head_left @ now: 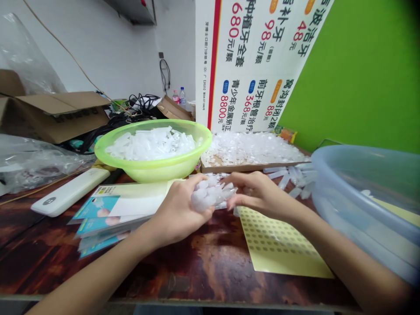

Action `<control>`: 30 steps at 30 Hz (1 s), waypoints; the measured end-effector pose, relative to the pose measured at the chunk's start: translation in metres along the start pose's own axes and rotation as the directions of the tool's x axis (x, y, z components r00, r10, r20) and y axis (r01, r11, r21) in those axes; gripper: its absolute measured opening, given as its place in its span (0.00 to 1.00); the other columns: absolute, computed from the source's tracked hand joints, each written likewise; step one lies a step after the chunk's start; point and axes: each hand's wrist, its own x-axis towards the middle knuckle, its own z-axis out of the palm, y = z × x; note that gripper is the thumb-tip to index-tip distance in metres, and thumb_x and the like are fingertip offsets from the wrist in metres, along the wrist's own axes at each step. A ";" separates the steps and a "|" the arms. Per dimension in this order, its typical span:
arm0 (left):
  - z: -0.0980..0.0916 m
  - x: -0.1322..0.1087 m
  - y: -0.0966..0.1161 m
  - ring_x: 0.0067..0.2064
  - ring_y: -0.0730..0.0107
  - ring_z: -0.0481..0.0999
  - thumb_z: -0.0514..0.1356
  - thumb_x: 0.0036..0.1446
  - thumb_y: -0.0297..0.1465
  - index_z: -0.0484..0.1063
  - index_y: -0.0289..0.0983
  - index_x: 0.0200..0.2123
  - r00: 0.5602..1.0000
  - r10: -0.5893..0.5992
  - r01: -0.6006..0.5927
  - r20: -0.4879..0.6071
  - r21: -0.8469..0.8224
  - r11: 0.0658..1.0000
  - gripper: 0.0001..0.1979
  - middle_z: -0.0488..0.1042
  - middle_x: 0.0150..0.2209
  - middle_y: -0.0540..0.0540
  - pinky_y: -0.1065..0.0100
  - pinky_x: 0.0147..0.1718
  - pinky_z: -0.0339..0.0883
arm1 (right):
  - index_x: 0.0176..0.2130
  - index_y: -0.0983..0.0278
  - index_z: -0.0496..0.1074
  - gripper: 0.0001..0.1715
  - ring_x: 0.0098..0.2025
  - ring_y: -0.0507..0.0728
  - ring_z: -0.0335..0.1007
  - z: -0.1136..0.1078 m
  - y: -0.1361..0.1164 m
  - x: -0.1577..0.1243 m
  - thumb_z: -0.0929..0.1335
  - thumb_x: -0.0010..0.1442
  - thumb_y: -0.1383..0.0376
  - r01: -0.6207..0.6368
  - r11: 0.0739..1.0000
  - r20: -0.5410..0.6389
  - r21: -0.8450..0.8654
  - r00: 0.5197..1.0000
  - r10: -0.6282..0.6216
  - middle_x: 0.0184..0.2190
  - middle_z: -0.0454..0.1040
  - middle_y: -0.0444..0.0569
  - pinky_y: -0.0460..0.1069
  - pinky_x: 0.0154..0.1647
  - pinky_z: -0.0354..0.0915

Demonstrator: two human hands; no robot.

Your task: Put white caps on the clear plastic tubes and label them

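My left hand (182, 208) is closed around a bunch of translucent white plastic tubes (206, 194), their rounded ends facing me. My right hand (254, 194) is at the right end of the bunch, thumb and fingers apart and curved around the clear tips; whether it touches them I cannot tell. Beyond the hands stands a yellow-green basin (151, 171) heaped with similar white tubes (154, 144). More loose tubes (295, 179) lie on the table to the right. Under my right forearm is a yellow sheet (282, 249) with rows of small round stickers.
Printed plastic packets (105, 214) are stacked left of my left hand, beside a long white device (70, 192). A cardboard tray (236, 168) spread with small white pieces (252, 146) stands at the back. A large bluish basin (364, 210) is at right; an open carton (59, 109) is at left.
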 end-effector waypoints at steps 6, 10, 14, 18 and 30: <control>-0.004 0.001 0.000 0.30 0.70 0.71 0.62 0.46 0.26 0.69 0.36 0.37 1.000 0.002 -0.001 0.009 -0.055 0.998 0.12 0.74 0.31 0.51 0.72 0.29 0.63 | 0.31 0.62 0.69 0.19 0.23 0.52 0.60 -0.005 -0.002 -0.003 0.59 0.66 0.55 0.051 0.998 0.053 -0.045 0.997 -0.048 0.22 0.67 0.44 0.46 0.27 0.54; -0.005 0.001 0.000 0.31 0.70 0.71 0.62 0.46 0.26 0.69 0.36 0.37 1.000 -0.011 0.013 0.024 -0.089 0.996 0.12 0.74 0.32 0.51 0.72 0.29 0.63 | 0.44 0.60 0.69 0.15 0.27 0.53 0.65 -0.005 -0.002 -0.003 0.65 0.61 0.54 0.060 0.998 0.020 -0.034 0.998 -0.059 0.27 0.72 0.45 0.46 0.30 0.56; -0.005 0.001 0.001 0.32 0.69 0.72 0.62 0.46 0.26 0.69 0.36 0.37 1.000 -0.003 0.006 0.027 -0.117 0.993 0.12 0.74 0.33 0.51 0.72 0.30 0.63 | 0.35 0.62 0.71 0.17 0.28 0.54 0.66 -0.002 -0.002 -0.002 0.60 0.66 0.56 0.086 0.994 0.036 -0.070 0.996 -0.083 0.27 0.73 0.47 0.47 0.31 0.57; -0.006 0.001 0.001 0.31 0.70 0.71 0.62 0.45 0.25 0.69 0.36 0.36 1.000 -0.007 0.010 0.026 -0.106 0.994 0.12 0.73 0.31 0.51 0.72 0.29 0.62 | 0.38 0.61 0.72 0.18 0.26 0.54 0.65 -0.001 -0.002 -0.002 0.61 0.64 0.52 0.056 0.979 0.021 -0.194 0.998 -0.053 0.24 0.70 0.46 0.47 0.29 0.57; -0.012 0.002 -0.001 0.29 0.74 0.66 0.62 0.45 0.23 0.66 0.36 0.33 0.995 -0.021 0.040 0.098 -0.199 0.979 0.10 0.67 0.29 0.55 0.73 0.28 0.59 | 0.43 0.61 0.66 0.09 0.28 0.55 0.68 0.009 -0.001 -0.002 0.60 0.63 0.68 0.205 0.891 0.025 -0.406 0.977 -0.214 0.30 0.75 0.50 0.46 0.27 0.54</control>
